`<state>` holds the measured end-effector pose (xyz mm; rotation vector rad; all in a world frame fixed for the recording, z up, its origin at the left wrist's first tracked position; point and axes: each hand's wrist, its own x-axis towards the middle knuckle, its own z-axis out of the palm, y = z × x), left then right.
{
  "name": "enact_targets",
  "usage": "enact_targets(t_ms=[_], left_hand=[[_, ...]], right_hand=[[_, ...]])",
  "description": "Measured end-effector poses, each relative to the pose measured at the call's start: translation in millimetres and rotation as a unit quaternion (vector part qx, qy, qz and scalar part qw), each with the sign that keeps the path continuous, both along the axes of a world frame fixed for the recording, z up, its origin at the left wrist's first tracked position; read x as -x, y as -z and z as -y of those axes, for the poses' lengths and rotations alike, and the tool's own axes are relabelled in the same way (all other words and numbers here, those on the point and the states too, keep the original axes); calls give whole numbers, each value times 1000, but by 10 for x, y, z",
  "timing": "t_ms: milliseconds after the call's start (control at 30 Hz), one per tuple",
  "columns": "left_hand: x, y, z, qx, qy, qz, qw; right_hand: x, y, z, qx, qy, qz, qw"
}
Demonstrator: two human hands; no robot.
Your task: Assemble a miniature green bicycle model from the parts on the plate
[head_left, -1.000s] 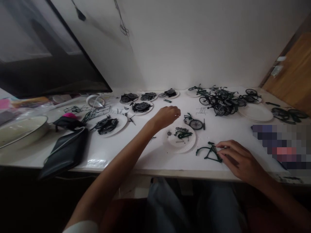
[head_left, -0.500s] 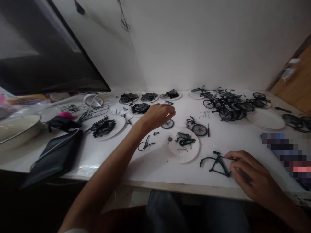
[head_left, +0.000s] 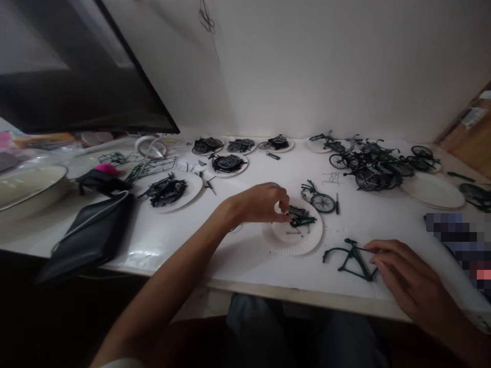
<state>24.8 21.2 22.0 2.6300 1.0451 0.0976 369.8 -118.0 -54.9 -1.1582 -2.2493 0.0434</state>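
Observation:
My left hand point(head_left: 264, 203) is over the left side of a white paper plate point(head_left: 276, 243), with thumb and fingers curved and a gap between them. Its fingertips are at the small dark green bicycle parts point(head_left: 303, 221) on that plate; I cannot tell whether they touch. My right hand point(head_left: 402, 271) pinches a dark green toy bicycle frame point(head_left: 358, 263) by its right end, just above the white table. Beyond the plate is a partly built toy bicycle piece with a spoked wheel point(head_left: 323, 203), and a thin dark part point(head_left: 337, 203) lies beside it.
Assembled toy bicycles point(head_left: 378, 166) are heaped at the back right, near stacked paper plates point(head_left: 433, 191). Plates of dark parts point(head_left: 164, 191) stand left and back. A black pouch point(head_left: 92, 235), an enamel basin point(head_left: 34, 186) and a screen point(head_left: 84, 71) are on the left.
My left hand has come back toward me from the loose wheel to the plate of parts. My right hand keeps hold of the bicycle frame. The view has shifted slightly.

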Motion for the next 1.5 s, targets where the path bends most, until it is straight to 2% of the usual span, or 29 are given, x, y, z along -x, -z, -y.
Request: enact_targets(t_ms=[167, 333, 700, 867, 1000, 1267, 1500], left_hand=[[-29, 69, 12, -1, 13, -20, 1000], [-16, 120, -49, 5, 15, -1, 1000], [34, 74, -39, -8, 23, 14, 1000], [-70, 60, 54, -59, 80, 35, 994], [-146, 128, 88, -85, 122, 63, 987], [-201, 216, 84, -176, 156, 5, 972], [-189, 254, 56, -203, 148, 8, 968]], right_hand=[[17, -13, -13, -1, 0, 7, 1000], [29, -18, -24, -7, -4, 11, 1000], [6, 16, -20, 0, 15, 0, 1000], [25, -12, -6, 11, 16, 0, 1000], [28, -14, -9, 8, 10, -5, 1000], [26, -2, -30, -10, 8, -18, 1000], [41, -14, -25, -10, 1, -2, 1000]])
